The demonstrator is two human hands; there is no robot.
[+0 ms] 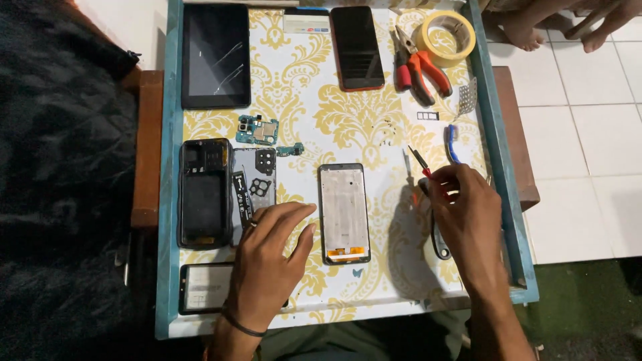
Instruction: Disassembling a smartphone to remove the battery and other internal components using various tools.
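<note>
Presently, a red-tipped screwdriver (420,164) is pinched upright in the right hand (466,207), while the left hand (271,251) is rested open, steadying itself on the tabletop (374,281) beside a stripped phone frame (343,212).

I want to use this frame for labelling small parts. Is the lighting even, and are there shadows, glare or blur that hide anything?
Head view: light falls brightly on the tray, while the left side is near black. The right hand casts a soft shadow onto the tray beneath it. The cracked tablet shows faint glare streaks. The circuit board is sharp; the tiny screws are too small to resolve.
</note>
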